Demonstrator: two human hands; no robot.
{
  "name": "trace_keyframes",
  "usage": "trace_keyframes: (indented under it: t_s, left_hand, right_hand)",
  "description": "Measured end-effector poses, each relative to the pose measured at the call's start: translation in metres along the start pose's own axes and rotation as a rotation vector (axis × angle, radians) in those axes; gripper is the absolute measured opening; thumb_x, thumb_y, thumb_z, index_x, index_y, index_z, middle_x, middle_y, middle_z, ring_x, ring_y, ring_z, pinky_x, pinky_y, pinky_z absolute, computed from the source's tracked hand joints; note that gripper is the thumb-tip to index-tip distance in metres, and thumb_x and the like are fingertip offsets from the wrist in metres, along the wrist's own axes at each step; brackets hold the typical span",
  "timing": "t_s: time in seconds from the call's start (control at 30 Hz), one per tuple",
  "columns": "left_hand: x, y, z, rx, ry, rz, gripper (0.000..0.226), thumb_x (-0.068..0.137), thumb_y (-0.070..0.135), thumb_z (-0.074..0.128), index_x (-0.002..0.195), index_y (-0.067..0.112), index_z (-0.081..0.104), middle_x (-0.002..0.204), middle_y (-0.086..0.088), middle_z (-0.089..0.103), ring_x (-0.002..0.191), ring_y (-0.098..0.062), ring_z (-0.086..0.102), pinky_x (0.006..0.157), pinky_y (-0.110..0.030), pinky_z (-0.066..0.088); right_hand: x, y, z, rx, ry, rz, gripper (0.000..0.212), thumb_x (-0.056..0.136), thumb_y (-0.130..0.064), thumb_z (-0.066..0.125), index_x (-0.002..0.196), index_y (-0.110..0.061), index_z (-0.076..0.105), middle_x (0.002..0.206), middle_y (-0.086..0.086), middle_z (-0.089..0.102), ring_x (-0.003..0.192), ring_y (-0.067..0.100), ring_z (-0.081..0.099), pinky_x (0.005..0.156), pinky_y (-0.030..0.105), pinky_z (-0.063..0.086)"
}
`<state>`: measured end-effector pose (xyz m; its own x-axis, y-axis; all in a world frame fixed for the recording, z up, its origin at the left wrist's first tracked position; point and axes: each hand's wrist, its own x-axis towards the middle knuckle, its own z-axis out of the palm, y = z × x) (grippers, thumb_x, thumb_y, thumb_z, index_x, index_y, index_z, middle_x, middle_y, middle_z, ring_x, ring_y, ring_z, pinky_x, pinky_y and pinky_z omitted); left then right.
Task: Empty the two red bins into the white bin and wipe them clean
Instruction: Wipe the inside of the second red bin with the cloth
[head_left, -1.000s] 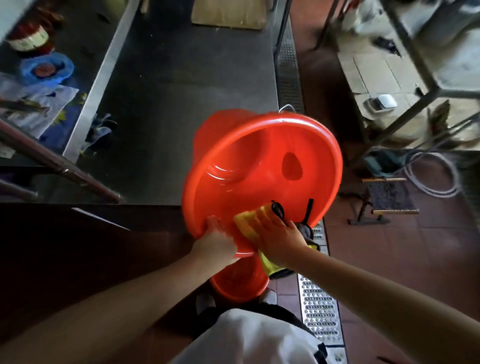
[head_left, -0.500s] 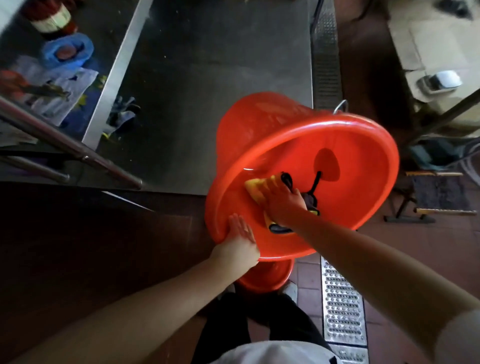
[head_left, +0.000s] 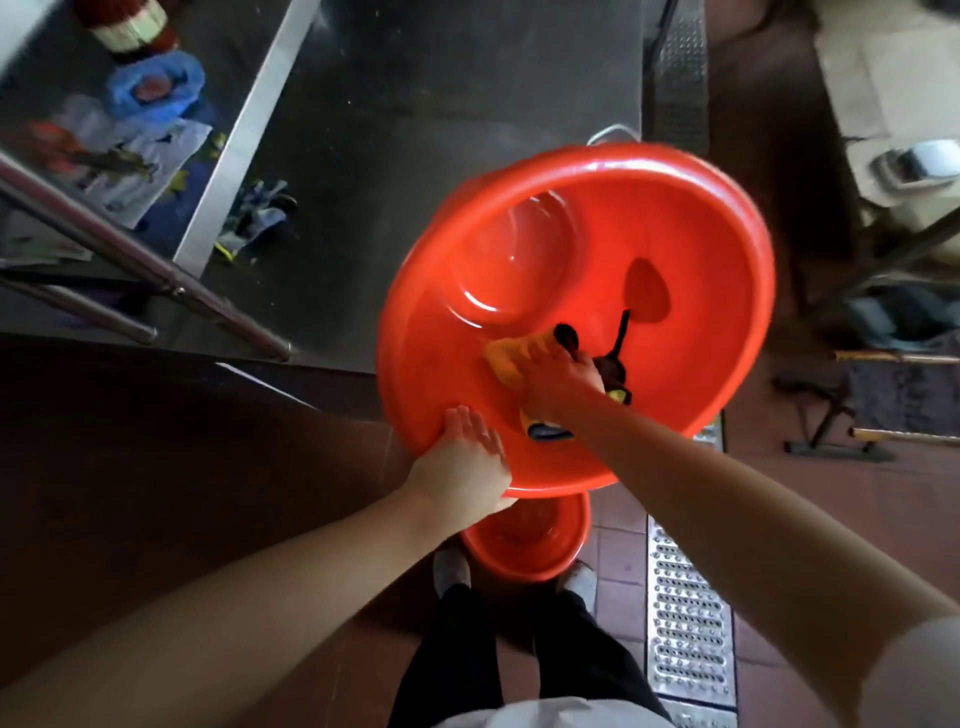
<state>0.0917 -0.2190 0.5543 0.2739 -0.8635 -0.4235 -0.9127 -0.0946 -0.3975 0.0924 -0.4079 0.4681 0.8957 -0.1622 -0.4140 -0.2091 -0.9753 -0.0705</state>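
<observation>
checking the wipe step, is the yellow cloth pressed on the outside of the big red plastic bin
No, the right hand presses the yellow cloth against the inner wall of the tilted big red plastic bin.

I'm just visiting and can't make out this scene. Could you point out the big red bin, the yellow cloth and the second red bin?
big red bin (head_left: 701, 249): head view, inner wall.
yellow cloth (head_left: 511, 358): head view, bare part beyond the fingers.
second red bin (head_left: 524, 540): head view, inside, on the floor.
</observation>
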Motion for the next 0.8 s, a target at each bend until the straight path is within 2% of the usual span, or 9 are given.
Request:
trace_keyframes:
  t_s: [0.07,0.13,0.27,0.4,0.5,0.6,0.67,0.73,0.8]
  left_hand:
    - [0.003,-0.003,-0.005,-0.028,-0.010,0.031,0.064,0.095,0.047,0.045,0.129,-0.005,0.056,0.129,-0.035,0.055,0.119,-0.051,0.052,0.102,-0.061,0.036]
    - [0.004,-0.007,-0.013,-0.038,-0.026,0.039,0.064,0.092,0.054,0.048,0.122,-0.001,0.062,0.124,-0.032,0.059,0.117,-0.049,0.053,0.102,-0.061,0.035]
    - [0.001,-0.022,-0.024,-0.030,-0.058,0.106,0.059,0.090,0.061,0.047,0.096,0.007,0.070,0.100,-0.019,0.070,0.097,-0.037,0.063,0.092,-0.053,0.040]
    - [0.001,-0.041,-0.035,-0.030,-0.039,0.180,0.068,0.092,0.071,0.035,0.080,0.013,0.068,0.070,-0.005,0.060,0.077,-0.025,0.062,0.074,-0.039,0.036]
    - [-0.004,-0.062,-0.039,0.035,-0.032,0.209,0.064,0.093,0.069,0.034,0.083,0.015,0.067,0.082,-0.002,0.066,0.079,-0.024,0.063,0.073,-0.035,0.038]
    - [-0.016,-0.088,-0.042,0.163,-0.042,0.223,0.059,0.094,0.067,0.037,0.083,0.015,0.064,0.087,-0.001,0.066,0.083,-0.024,0.063,0.077,-0.036,0.037]
    - [-0.021,-0.098,-0.044,0.240,-0.085,0.208,0.060,0.093,0.068,0.037,0.083,0.014,0.061,0.094,-0.002,0.067,0.093,-0.027,0.063,0.093,-0.043,0.039]
    - [-0.022,-0.096,-0.042,0.266,-0.130,0.152,0.064,0.093,0.069,0.037,0.104,0.013,0.066,0.111,-0.009,0.067,0.114,-0.036,0.058,0.109,-0.061,0.027]
    - [-0.020,-0.082,-0.038,0.234,-0.123,0.081,0.074,0.091,0.072,0.034,0.124,0.011,0.061,0.129,-0.019,0.059,0.129,-0.048,0.044,0.110,-0.070,0.015]
  right_hand:
    - [-0.036,-0.005,-0.005,-0.078,0.051,-0.113,0.065,0.100,-0.039,0.033,0.159,-0.036,0.005,0.160,0.002,0.022,0.144,0.033,0.023,0.114,0.057,0.024]
    - [-0.068,-0.003,-0.009,-0.122,0.012,-0.195,0.071,0.098,-0.054,0.023,0.160,-0.030,-0.002,0.164,0.003,0.015,0.148,0.035,0.018,0.118,0.058,0.018]
    - [-0.118,0.009,-0.022,-0.035,-0.154,-0.207,0.119,0.070,-0.094,0.040,0.158,-0.030,-0.008,0.168,0.003,0.004,0.154,0.029,0.002,0.120,0.055,0.014]
    - [-0.128,0.002,-0.033,-0.165,-0.093,-0.206,0.115,0.076,-0.073,0.063,0.159,-0.027,-0.002,0.167,0.005,0.013,0.153,0.030,0.013,0.121,0.051,0.020]
    - [-0.132,0.008,-0.046,-0.231,0.014,-0.200,0.097,0.075,-0.062,0.073,0.155,-0.022,0.034,0.154,0.006,0.045,0.140,0.029,0.044,0.112,0.045,0.038]
    - [-0.139,0.026,-0.053,-0.423,0.094,-0.208,0.076,0.061,-0.043,0.083,0.132,-0.022,0.065,0.129,0.005,0.067,0.117,0.030,0.065,0.095,0.046,0.053]
    - [-0.140,0.030,-0.056,-0.501,0.101,-0.211,0.071,0.059,-0.031,0.083,0.127,-0.020,0.068,0.125,0.007,0.068,0.116,0.034,0.065,0.092,0.048,0.055]
    - [-0.140,0.027,-0.057,-0.529,0.123,-0.202,0.067,0.059,-0.029,0.083,0.123,-0.021,0.070,0.122,0.006,0.070,0.114,0.035,0.066,0.088,0.048,0.056]
    - [-0.140,0.024,-0.056,-0.540,0.133,-0.205,0.064,0.059,-0.029,0.084,0.122,-0.021,0.071,0.120,0.006,0.070,0.113,0.035,0.066,0.087,0.048,0.057]
